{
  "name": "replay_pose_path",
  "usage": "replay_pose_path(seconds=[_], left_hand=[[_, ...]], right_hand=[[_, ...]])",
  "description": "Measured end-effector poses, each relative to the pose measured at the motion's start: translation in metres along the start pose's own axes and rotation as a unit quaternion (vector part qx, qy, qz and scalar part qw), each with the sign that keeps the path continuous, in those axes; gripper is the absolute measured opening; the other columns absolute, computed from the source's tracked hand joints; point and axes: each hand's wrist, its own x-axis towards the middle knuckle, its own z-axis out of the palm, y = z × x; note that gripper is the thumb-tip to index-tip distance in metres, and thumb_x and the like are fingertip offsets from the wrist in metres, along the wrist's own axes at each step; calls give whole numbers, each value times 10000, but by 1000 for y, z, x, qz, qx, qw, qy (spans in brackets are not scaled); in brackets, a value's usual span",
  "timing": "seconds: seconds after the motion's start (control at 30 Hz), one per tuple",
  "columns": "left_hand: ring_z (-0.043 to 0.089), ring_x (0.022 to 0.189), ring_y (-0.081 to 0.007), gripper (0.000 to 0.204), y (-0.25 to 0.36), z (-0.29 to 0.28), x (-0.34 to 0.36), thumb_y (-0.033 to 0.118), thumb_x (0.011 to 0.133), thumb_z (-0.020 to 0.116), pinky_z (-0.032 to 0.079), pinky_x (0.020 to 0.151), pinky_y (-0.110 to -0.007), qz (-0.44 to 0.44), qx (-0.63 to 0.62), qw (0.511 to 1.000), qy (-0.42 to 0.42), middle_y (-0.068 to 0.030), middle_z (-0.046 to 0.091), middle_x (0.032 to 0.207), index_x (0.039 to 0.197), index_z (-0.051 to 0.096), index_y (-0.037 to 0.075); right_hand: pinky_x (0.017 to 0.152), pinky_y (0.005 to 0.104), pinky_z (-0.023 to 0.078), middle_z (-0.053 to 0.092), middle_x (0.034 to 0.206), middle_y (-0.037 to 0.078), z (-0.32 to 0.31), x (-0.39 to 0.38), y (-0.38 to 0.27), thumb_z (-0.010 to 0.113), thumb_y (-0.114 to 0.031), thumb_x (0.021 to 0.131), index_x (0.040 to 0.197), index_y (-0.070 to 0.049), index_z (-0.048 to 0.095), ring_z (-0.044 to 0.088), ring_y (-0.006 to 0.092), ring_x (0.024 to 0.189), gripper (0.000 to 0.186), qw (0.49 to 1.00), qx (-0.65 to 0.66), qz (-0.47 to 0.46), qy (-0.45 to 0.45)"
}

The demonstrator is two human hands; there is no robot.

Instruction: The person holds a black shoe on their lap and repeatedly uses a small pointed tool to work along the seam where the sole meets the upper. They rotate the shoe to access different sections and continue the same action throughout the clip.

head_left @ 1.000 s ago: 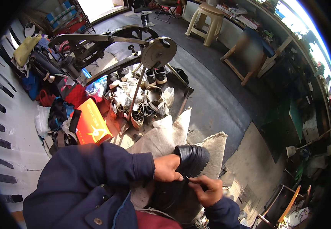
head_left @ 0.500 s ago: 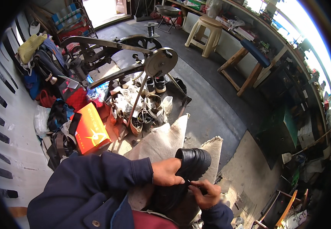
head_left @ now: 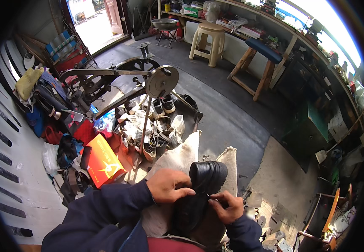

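Observation:
A black leather boot [head_left: 207, 176] lies across my lap, on a pale cloth [head_left: 178, 154] spread over my knees. My left hand [head_left: 169, 186] grips the boot's left side, its fingers curled and its thumb resting on the dark leather. On the opposite side, my right hand [head_left: 227, 207] has thumb and forefinger pinched together close to the leather. Whatever small thing sits in that pinch is too small to make out. The boot's lower part is in deep shadow between my forearms.
A hand-cranked iron sewing machine [head_left: 162, 82] stands ahead, with shoes and plastic bags heaped beneath it. To the left is an orange shoebox [head_left: 103, 161]. A beige plastic stool [head_left: 207, 44] and a blue-topped wooden stool [head_left: 264, 51] stand by the shelves. Scraps litter the floor at lower right.
The whole view has shifted, showing more of the doorway. My left hand has slid a little to the left along the boot; my right hand keeps its pinch beside it.

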Motion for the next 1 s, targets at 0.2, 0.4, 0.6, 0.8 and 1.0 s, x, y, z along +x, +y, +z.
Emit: replay_pose_path(seconds=[0.2, 0.4, 0.6, 0.8, 1.0], left_hand=[[633, 760, -135, 197, -1, 1, -25, 193, 1019, 668, 504, 693, -290, -58, -567, 821, -16, -64, 682, 922, 949, 652, 9], [677, 789, -223, 160, -19, 5, -1, 166, 976, 673, 522, 718, -337, -42, -226, 973, -27, -105, 709, 911, 961, 659, 7], [655, 820, -467, 92, -15, 21, 23, 79, 831, 604, 527, 713, -502, 17, 54, 997, -47, -243, 660, 830, 834, 627, -9], [654, 854, -488, 110, -19, 25, 26, 64, 804, 611, 525, 720, -508, -47, 30, 994, -99, -276, 664, 841, 852, 649, -27], [699, 913, -424, 255, -29, 29, 32, 8, 798, 609, 545, 783, -432, -71, -87, 986, -120, -264, 708, 958, 1035, 695, -27]], right_hand=[[653, 259, 561, 767, 787, 114, -1, 2, -2, 823, -70, 861, 997, -34, 737, 758, 151, 709, 165, 1000, -3, 1, 0], [646, 263, 561, 762, 783, 110, 1, 0, -2, 826, -87, 865, 1004, -38, 737, 748, 149, 692, 172, 1000, 6, 10, 5], [666, 267, 566, 773, 799, 115, 1, 1, -5, 828, -95, 863, 995, -36, 736, 757, 151, 718, 171, 1000, 2, 21, 0], [637, 264, 555, 759, 771, 103, 3, 2, -7, 835, -100, 857, 989, -40, 737, 739, 143, 679, 175, 1000, -3, 10, 8], [609, 265, 554, 756, 774, 105, 6, 2, -1, 850, -122, 852, 988, -53, 740, 734, 146, 652, 188, 1000, 9, -8, 17]])
